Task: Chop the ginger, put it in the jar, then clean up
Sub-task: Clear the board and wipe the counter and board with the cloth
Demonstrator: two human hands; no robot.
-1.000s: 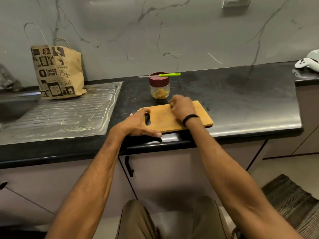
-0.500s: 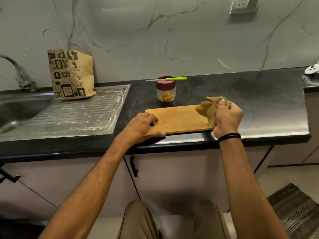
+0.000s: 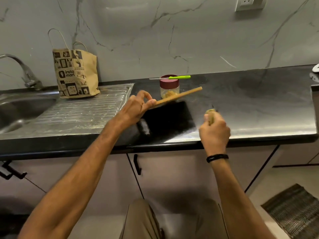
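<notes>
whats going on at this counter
A person is cleaning up after chopping ginger. Their left hand holds the wooden chopping board tilted up off the black countertop, and their right hand grips a crumpled cloth just above the counter. The jar has its maroon lid on and chopped ginger inside. A green-handled knife appears to lie across the lid.
</notes>
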